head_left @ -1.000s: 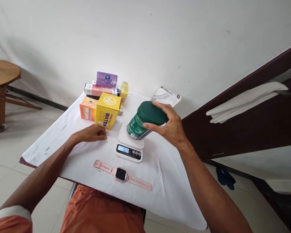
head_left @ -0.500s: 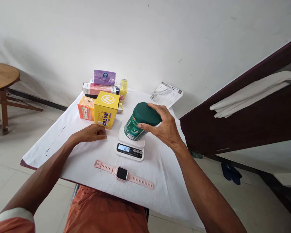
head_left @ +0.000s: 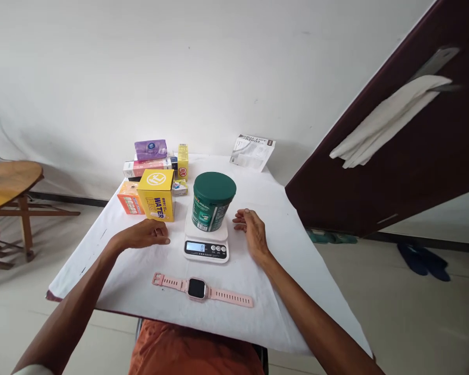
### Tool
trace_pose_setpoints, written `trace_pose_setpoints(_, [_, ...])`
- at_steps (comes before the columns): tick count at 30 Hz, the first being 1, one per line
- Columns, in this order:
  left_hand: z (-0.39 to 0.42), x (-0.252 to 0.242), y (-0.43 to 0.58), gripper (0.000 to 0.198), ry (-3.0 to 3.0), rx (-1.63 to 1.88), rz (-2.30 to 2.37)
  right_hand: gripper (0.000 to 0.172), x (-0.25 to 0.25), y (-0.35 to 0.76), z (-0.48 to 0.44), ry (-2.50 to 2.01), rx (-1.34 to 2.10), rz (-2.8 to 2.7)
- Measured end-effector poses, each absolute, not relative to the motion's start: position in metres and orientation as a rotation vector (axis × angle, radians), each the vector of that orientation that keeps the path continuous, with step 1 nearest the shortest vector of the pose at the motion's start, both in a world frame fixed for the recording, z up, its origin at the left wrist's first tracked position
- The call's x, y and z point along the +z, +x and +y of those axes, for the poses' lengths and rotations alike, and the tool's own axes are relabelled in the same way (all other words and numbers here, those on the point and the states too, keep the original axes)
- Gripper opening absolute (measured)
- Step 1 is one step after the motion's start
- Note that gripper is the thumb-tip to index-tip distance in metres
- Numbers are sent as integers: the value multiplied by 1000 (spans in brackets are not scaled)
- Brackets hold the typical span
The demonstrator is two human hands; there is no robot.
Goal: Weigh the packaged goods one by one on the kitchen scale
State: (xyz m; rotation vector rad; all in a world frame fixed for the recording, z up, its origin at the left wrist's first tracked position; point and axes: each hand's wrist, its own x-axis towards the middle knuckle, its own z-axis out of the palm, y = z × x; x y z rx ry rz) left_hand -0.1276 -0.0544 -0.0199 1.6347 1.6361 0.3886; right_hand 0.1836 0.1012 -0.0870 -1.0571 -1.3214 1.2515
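Observation:
A green can with a green lid [head_left: 211, 202] stands upright on the white kitchen scale [head_left: 206, 245], whose lit display shows a small number. My right hand [head_left: 252, 233] rests on the white tablecloth [head_left: 281, 250] just right of the scale, fingers loosely stretched, holding nothing. To the left of the scale lies my left hand [head_left: 145, 234], fingers curled in with nothing visible in them, in front of the yellow box [head_left: 157, 194]. A pink smartwatch [head_left: 197, 288] is laid out flat near the table's front edge.
Behind the yellow box stand an orange box [head_left: 128, 197], a long pink-and-white box [head_left: 148, 166], a purple packet [head_left: 150, 149] and a small yellow box [head_left: 183, 161]. A printed sheet [head_left: 252, 152] leans at the wall. Dark door [head_left: 394, 156] right, wooden table [head_left: 8, 182] left.
My right hand set the tilted green can upright on the scale and let go, then came down beside it. The display changed from 363 to a low reading. The camera shifted.

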Motion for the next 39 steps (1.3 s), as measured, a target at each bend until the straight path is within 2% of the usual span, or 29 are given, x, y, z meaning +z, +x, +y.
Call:
trace_pose_setpoints(4, [-62,5,-100,34,1707,361,1717,59,-92,187,97,-1019,1221,-1371])
trace_pose_setpoints(6, [-65,19,-83,29,1789,454,1787,59,-92,189,97,-1005,1218,-1382])
trace_pose_setpoints(12, [-54,54,-36,21,2125,1233,1961,58,-90,191,96,-976,1197,-1410])
trace_pose_setpoints(16, [-25,52,-18,54,2205,1431,1987,56,-90,191,95,-1007,1204,-1430])
trace_pose_setpoints(20, [1,37,-8,97,2210,1397,1967,53,-92,191,93,-1073,1229,-1405])
trace_pose_setpoints(23, [14,26,-5,114,2143,1320,1987,47,-93,191,93,-1113,1211,-1442])
trace_pose_setpoints(31, [9,21,6,111,2012,1453,2052,47,-92,192,90,-1131,1167,-1531])
trace_pose_setpoints(36, [-56,44,0,105,2015,1588,2074,47,-92,192,92,-1126,1137,-1540])
trace_pose_setpoints(39, [-104,54,-17,101,1889,1596,2245,47,-94,192,94,-1120,1146,-1547])
